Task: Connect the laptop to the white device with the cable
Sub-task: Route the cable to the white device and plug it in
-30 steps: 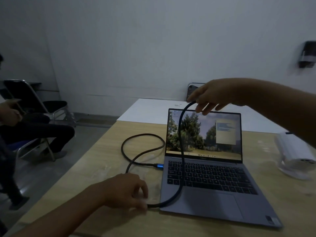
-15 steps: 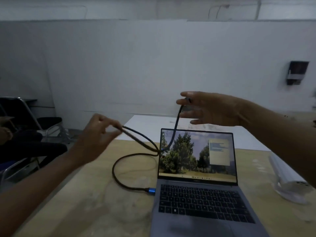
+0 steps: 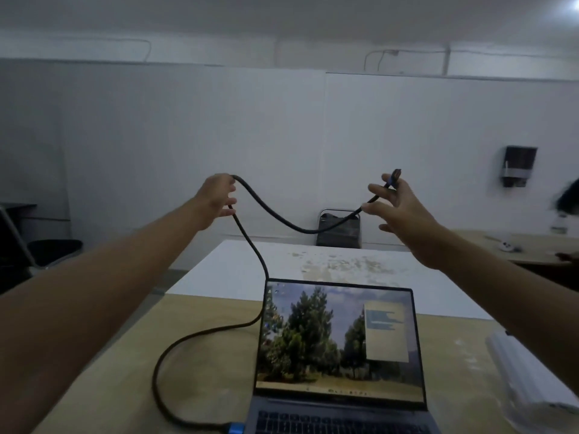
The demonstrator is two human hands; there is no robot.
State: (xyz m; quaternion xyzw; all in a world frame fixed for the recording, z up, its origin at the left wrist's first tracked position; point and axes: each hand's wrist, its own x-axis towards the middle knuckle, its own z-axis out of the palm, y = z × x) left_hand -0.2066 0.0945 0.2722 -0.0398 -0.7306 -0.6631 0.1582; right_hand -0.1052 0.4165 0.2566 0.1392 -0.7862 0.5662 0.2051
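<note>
An open grey laptop (image 3: pixel 338 343) with a tree picture on its screen sits on the wooden table (image 3: pixel 206 355). A black braided cable (image 3: pixel 266 214) runs from a blue plug (image 3: pixel 235 429) at the laptop's left side, loops on the table and rises into the air. My left hand (image 3: pixel 216 198) pinches the cable high above the table. My right hand (image 3: pixel 398 205) holds the free end with its blue-and-black connector (image 3: pixel 394 178) between thumb and fingers. The cable sags between both hands. The white device (image 3: pixel 529 377) lies at the right, partly hidden by my right forearm.
A white board (image 3: pixel 313 264) lies on the table behind the laptop. A dark folding chair (image 3: pixel 338 227) stands at the far side against the white wall. Another chair (image 3: pixel 37 249) is at the left. A second table (image 3: pixel 526 245) with small items is at the right.
Both hands have risen and spread apart, lifting the cable higher. The cable now hangs in a sag between them, and the view has tilted upward.
</note>
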